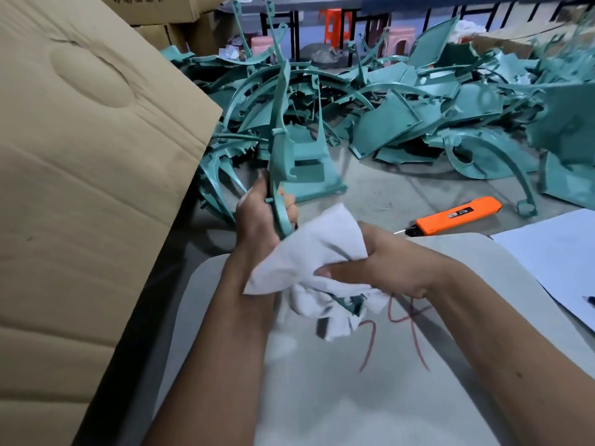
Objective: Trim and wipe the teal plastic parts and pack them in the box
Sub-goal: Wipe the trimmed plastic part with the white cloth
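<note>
My left hand [262, 217] grips a long curved teal plastic part [281, 136] that stands upright in front of me. My right hand [383, 262] grips a crumpled white cloth [312, 252] wrapped around the lower end of that part. A bit of teal [349, 302] shows through the cloth below my fingers. A large pile of teal parts [402, 104] covers the table behind. The tall cardboard box [90, 162] stands at my left, its flap leaning over the table edge.
An orange utility knife [457, 215] lies on the grey table to the right of my hands. A grey board with red marks [370, 365] lies under my arms. White paper [553, 259] sits at the right. More cardboard boxes [161, 14] and stools stand behind.
</note>
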### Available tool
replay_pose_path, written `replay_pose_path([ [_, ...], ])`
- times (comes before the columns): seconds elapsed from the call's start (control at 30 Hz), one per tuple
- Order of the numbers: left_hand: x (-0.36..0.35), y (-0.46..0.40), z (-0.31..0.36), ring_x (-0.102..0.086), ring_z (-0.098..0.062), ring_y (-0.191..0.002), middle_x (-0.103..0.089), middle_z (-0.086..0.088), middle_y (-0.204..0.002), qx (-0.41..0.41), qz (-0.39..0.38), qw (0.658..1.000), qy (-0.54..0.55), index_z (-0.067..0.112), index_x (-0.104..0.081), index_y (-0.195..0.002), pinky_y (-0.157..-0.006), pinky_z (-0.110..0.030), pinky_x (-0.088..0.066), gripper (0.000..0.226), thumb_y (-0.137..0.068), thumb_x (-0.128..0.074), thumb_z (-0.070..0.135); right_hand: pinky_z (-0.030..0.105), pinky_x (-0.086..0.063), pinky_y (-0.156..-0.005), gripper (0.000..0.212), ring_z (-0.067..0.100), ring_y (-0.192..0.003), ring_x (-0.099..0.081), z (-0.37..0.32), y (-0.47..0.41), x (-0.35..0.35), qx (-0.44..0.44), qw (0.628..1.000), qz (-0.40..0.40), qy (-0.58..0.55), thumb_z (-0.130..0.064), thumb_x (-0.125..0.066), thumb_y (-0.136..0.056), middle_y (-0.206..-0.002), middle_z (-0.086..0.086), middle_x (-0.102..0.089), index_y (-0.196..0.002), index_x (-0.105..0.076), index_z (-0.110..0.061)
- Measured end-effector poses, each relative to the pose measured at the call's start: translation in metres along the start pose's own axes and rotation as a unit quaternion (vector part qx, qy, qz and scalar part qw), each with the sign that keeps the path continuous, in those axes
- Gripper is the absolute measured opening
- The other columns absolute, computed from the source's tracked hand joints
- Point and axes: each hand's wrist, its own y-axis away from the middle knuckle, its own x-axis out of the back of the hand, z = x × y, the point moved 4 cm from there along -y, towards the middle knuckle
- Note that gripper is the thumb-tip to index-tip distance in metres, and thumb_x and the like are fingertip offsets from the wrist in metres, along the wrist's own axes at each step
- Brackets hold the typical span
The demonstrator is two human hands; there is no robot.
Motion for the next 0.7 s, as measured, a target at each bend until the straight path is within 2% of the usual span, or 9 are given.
replay_pose_path([
  [0.07,0.004,-0.003,0.001,-0.026,-0.006,-0.03,-0.031,0.006,-0.041,0.002,0.018,1.0,-0.005,0.017,-0.04,-0.068,-0.029,-0.018,-0.022,0.044,-0.109,-0.036,0.032,0.024,-0.043,-0.056,0.021,0.012,-0.059,-0.056,-0.001,0.0,0.004,0.02,0.998,-0.001,0.056,-0.03,-0.071,-0.087,-0.068,-0.004,-0.065,-0.085,-0.07,-0.009],
  [0.13,0.008,-0.004,0.003,-0.027,-0.006,-0.029,-0.033,0.006,-0.04,-0.019,0.04,0.999,0.005,0.015,-0.043,-0.068,-0.03,-0.018,-0.024,0.044,-0.109,-0.037,0.028,0.028,-0.044,-0.059,0.023,0.015,-0.063,-0.059,-0.001,0.001,0.011,0.015,0.997,0.021,0.076,-0.033,-0.07,-0.086,-0.071,0.008,-0.068,-0.088,-0.073,-0.01],
  [0.2,0.014,-0.004,0.007,-0.03,-0.006,-0.031,-0.036,0.007,-0.042,-0.036,0.073,0.997,0.006,0.014,-0.051,-0.062,-0.033,-0.017,-0.026,0.05,-0.109,-0.041,0.027,0.028,-0.047,-0.054,0.014,0.017,-0.062,-0.064,-0.004,0.001,0.02,0.042,0.992,0.119,0.009,-0.03,-0.07,-0.09,-0.075,0.008,-0.073,-0.089,-0.077,-0.017],
  [0.3,0.022,-0.003,0.012,-0.027,-0.005,-0.031,-0.033,0.007,-0.045,-0.023,0.103,0.99,0.088,0.017,-0.045,-0.065,-0.03,-0.017,-0.022,0.045,-0.108,-0.044,0.029,0.019,-0.053,-0.058,0.014,0.005,-0.073,-0.072,-0.006,0.005,0.038,0.108,0.941,0.291,-0.133,-0.023,-0.067,-0.101,-0.084,-0.006,-0.078,-0.092,-0.077,-0.024],
  [0.37,0.023,-0.003,0.013,-0.026,-0.006,-0.031,-0.032,0.007,-0.045,-0.035,0.117,0.987,0.099,0.019,-0.039,-0.066,-0.03,-0.017,-0.022,0.045,-0.109,-0.044,0.031,0.017,-0.056,-0.062,0.016,0.005,-0.077,-0.074,-0.006,0.008,0.034,0.065,0.96,0.226,-0.155,-0.035,-0.067,-0.097,-0.088,-0.007,-0.08,-0.094,-0.077,-0.024],
  [0.43,0.021,-0.001,0.01,-0.029,-0.006,-0.034,-0.032,0.006,-0.046,-0.056,0.133,0.988,0.058,0.021,-0.038,-0.066,-0.033,-0.018,-0.025,0.045,-0.109,-0.043,0.033,0.016,-0.055,-0.061,0.01,0.002,-0.075,-0.073,-0.001,0.008,0.019,-0.012,0.994,0.09,-0.058,-0.033,-0.071,-0.096,-0.086,-0.009,-0.08,-0.095,-0.076,-0.024],
  [0.53,0.019,-0.001,0.007,-0.031,-0.006,-0.033,-0.033,0.007,-0.044,-0.056,0.143,0.987,0.056,0.02,-0.039,-0.067,-0.034,-0.017,-0.027,0.044,-0.109,-0.044,0.031,0.031,-0.049,-0.057,0.005,0.012,-0.068,-0.065,-0.004,0.002,0.009,0.06,0.991,0.017,0.117,-0.015,-0.076,-0.094,-0.079,0.007,-0.075,-0.089,-0.076,-0.013],
  [0.63,0.022,-0.003,0.008,-0.027,-0.007,-0.03,-0.031,0.007,-0.041,-0.034,0.146,0.986,0.071,0.019,-0.037,-0.063,-0.032,-0.018,-0.023,0.046,-0.108,-0.047,0.027,0.021,-0.035,-0.049,0.027,0.006,-0.05,-0.046,-0.008,-0.001,0.017,0.103,0.98,0.155,0.066,-0.028,-0.073,-0.094,-0.055,-0.01,-0.055,-0.069,-0.07,-0.019],
  [0.7,0.021,-0.003,0.008,-0.027,-0.007,-0.031,-0.031,0.007,-0.042,-0.034,0.142,0.989,0.04,0.019,-0.04,-0.064,-0.031,-0.018,-0.022,0.044,-0.107,-0.049,0.027,0.022,-0.046,-0.054,0.028,0.006,-0.053,-0.058,-0.006,0.0,0.027,0.115,0.953,0.272,-0.069,-0.029,-0.067,-0.1,-0.061,-0.011,-0.066,-0.073,-0.076,-0.031],
])
